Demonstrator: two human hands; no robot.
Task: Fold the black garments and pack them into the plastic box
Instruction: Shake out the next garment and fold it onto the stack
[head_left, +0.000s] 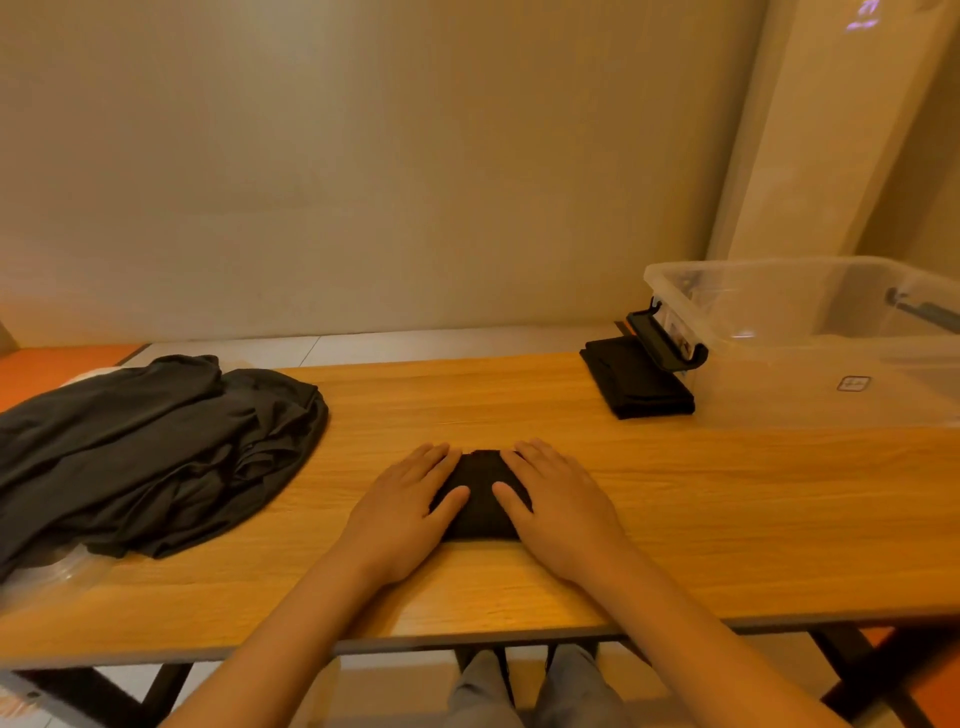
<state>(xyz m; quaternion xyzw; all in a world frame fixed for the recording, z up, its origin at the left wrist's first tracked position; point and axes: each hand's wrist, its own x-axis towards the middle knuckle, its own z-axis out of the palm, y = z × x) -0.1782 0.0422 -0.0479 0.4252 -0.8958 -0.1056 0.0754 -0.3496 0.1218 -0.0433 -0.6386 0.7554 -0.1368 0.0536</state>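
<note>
Left grip (402, 512) and right grip (563, 512) lie open, pressing a folded garment (480, 501). A stack (639, 384) sits beside the box (779, 400), unpacked; the pile (156, 441) awaits folding.

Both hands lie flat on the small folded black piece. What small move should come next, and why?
Probably the left hand and right hand should grip the folded garment and lift it toward the plastic box: it looks compactly folded, and the box stands open.
</note>
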